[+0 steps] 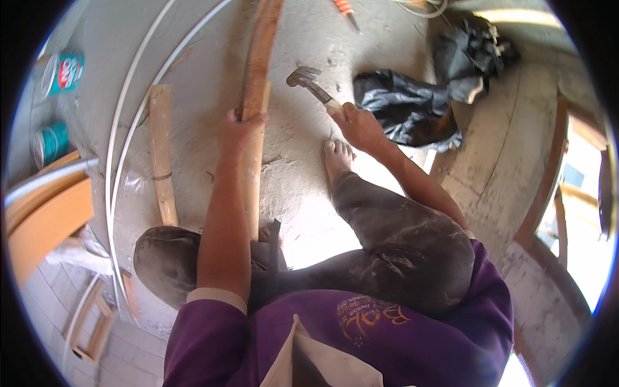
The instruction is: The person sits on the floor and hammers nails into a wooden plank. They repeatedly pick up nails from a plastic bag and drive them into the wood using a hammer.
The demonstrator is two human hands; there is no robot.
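Note:
My left hand (241, 131) is wrapped round the lower end of a long reddish-brown wooden plank (260, 58), which runs away from me to the far edge of the view. Under that hand lies a paler wooden strip (253, 177), reaching back between my legs. My right hand (362, 131) grips the pale handle of a claw hammer (314, 88). The hammer's metal head is raised to the right of the plank, apart from it. A dark flat bar (275, 245) stands near my lap; its lower end is hidden.
Black plastic sheeting (409, 106) lies at the right. An orange-handled tool (346, 13) rests on the floor at the far side. To the left are a bamboo piece (164, 155), curved white pipes (122, 122), two cans (67, 72) and orange-brown boards (55, 216).

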